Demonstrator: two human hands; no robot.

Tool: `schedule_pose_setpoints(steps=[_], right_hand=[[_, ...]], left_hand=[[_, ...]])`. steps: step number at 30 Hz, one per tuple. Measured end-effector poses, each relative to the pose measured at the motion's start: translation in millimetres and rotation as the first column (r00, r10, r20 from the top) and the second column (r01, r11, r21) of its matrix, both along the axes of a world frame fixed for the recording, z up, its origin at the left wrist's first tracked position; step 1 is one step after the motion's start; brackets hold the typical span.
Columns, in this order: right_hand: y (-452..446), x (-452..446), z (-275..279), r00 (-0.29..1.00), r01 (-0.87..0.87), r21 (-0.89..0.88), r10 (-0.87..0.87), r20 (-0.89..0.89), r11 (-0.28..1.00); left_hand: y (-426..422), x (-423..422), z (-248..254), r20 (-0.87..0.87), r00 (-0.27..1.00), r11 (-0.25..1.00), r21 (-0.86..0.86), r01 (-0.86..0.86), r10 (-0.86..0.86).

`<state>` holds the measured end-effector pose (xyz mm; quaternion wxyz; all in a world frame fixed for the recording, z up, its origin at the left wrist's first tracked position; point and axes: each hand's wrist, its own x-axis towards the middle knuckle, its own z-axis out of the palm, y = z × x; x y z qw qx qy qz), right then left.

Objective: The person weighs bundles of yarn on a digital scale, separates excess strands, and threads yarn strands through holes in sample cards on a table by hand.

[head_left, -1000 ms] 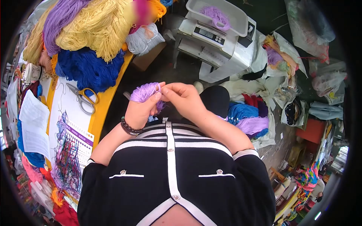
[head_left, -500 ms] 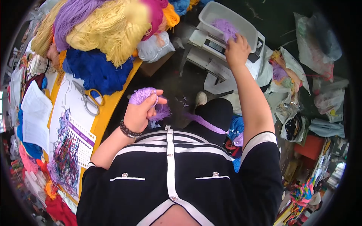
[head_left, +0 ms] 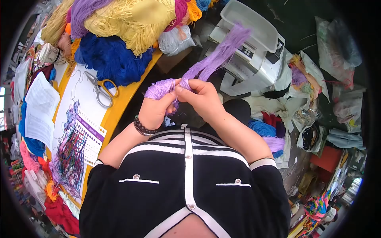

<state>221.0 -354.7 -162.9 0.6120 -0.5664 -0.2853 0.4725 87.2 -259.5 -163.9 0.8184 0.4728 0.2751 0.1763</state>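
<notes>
While both bare hands meet in front of a black knitted top [head_left: 151, 202] with white trim, the lavender yarn sits between them, beyond the desk's edge. Left hand [head_left: 156, 109], one: fingers curled round one lavender hank [head_left: 158, 89]; dark beads [head_left: 143, 127] at the wrist. Right hand [head_left: 201, 99], one: thumb and fingers pinching one bunch of lavender strands [head_left: 216, 55] (threads too fine to count), which runs out toward the scale. Whether hank and bunch are joined cannot be told.

Scale [head_left: 248, 65], one, with keypad; on it one translucent tray [head_left: 260, 25], whose near side the bunch's far end overlaps in view.

Desk [head_left: 119, 113], one: white top, yellow border. Upon it: scissors [head_left: 97, 83], one pair, yellow and grey handles; colour card [head_left: 93, 137], one, with a purple band; thread tangle [head_left: 71, 152], one, multicoloured, overlying the card; paper sheets [head_left: 41, 93], two. Heaped at the far end: one dark blue hank [head_left: 111, 59], one cream-yellow mass [head_left: 119, 29], one purple hank [head_left: 87, 16]. Just beside the blue: one white bundle [head_left: 174, 41].

Room: dark floor [head_left: 291, 25]; to the right, one heap of blue, red and lilac yarn [head_left: 264, 129] on pale cloth, several plastic bags [head_left: 337, 51], one red box [head_left: 327, 160].
</notes>
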Motion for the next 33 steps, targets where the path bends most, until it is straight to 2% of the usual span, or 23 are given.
schedule_pose_setpoints(steps=[4, 6, 7, 10, 12, 13, 15, 16, 18, 19, 21, 22, 23, 25, 26, 27, 28, 29, 30, 31, 32, 33], right_hand=[[-4, -7, 11, 1.0, -0.003, 0.006, 0.003, 0.002, 1.0], [-8, -9, 31, 1.0, -0.008, -0.152, 0.006, -0.009, 0.988], [-8, -10, 31, 1.0, -0.008, -0.152, 0.008, -0.007, 0.988], [-10, -11, 21, 1.0, -0.016, -0.143, 0.016, -0.001, 0.99], [-10, -13, 11, 0.987, -0.013, 0.033, 0.018, -0.158, 0.999], [-12, -14, 13, 0.987, -0.014, 0.033, 0.019, -0.158, 0.999], [-17, -16, 23, 0.967, 0.036, 0.033, -0.027, -0.254, 0.999], [-19, -15, 27, 0.967, 0.037, 0.033, -0.027, -0.253, 0.999], [-24, -11, 34, 0.934, 0.059, 0.042, -0.04, -0.356, 0.997], [-26, -7, 33, 0.934, 0.062, 0.042, -0.043, -0.355, 0.997], [-29, 7, 29, 0.824, 0.19, 0.078, -0.115, -0.555, 0.979], [-37, 19, 30, 0.812, 0.149, 0.16, -0.029, -0.583, 0.976], [-44, 30, 33, 0.818, 0.102, 0.218, 0.043, -0.574, 0.971], [-56, 42, 51, 0.984, -0.055, -0.066, 0.042, -0.172, 0.996], [-58, 36, 64, 0.965, -0.14, -0.135, 0.166, 0.201, 0.981], [-58, 26, 75, 0.795, -0.193, -0.23, 0.289, 0.533, 0.954], [-58, 20, 80, 0.618, -0.295, -0.246, 0.381, 0.687, 0.923], [-58, 15, 79, 0.452, -0.389, -0.261, 0.43, 0.781, 0.884], [-60, 6, 75, 0.414, -0.366, -0.293, 0.437, 0.799, 0.883], [-64, 1, 73, 0.376, -0.34, -0.325, 0.444, 0.813, 0.883], [-67, 3, 72, 0.381, -0.33, -0.325, 0.44, 0.813, 0.886], [-70, 5, 70, 0.375, -0.275, -0.261, 0.353, 0.857, 0.925]], left_hand=[[-4, -8, -2, 0.002, 1.0, 0.999, 0.045, 0.028, -0.028], [-6, -11, 1, -0.045, 0.996, 0.976, 0.201, 0.081, -0.074], [-7, -12, 2, -0.042, 0.996, 0.976, 0.201, 0.08, -0.073], [-9, -15, 5, -0.042, 0.996, 0.973, 0.212, 0.087, -0.08], [-9, -17, 7, -0.036, 0.995, 0.973, 0.211, 0.097, -0.092], [-9, -19, 8, -0.035, 0.995, 0.973, 0.211, 0.096, -0.091], [-8, -21, 7, 0.071, 0.992, 0.994, 0.044, 0.099, -0.102], [-6, -22, 4, 0.072, 0.992, 0.994, 0.044, 0.099, -0.102], [-2, -24, -2, 0.173, 0.974, 0.978, -0.12, 0.171, -0.149], [-1, -23, -2, 0.174, 0.973, 0.978, -0.119, 0.174, -0.152], [1, -18, 2, 0.347, 0.936, 0.937, -0.342, 0.068, 0.059], [11, -22, 0, 0.443, 0.888, 0.878, -0.466, 0.109, 0.125], [21, -27, -6, 0.464, 0.857, 0.796, -0.594, 0.115, 0.223], [42, -32, -8, 0.724, 0.684, 0.612, -0.583, 0.535, 0.092], [41, -29, -13, 0.722, 0.687, 0.605, -0.586, 0.539, 0.088], [39, -26, -21, 0.712, 0.702, 0.645, -0.53, 0.55, -0.014], [37, -20, -18, 0.693, 0.712, 0.679, -0.468, 0.566, -0.116], [29, -13, -13, 0.529, 0.803, 0.773, -0.374, 0.512, -0.275], [19, -4, -2, 0.328, 0.849, 0.823, -0.263, 0.504, -0.415], [14, 6, 1, 0.25, 0.753, 0.758, -0.096, 0.645, -0.609], [2, 10, 5, 0.108, 0.778, 0.777, -0.065, 0.627, -0.619], [-8, 12, 8, -0.036, 0.79, 0.791, -0.03, 0.611, -0.611]])
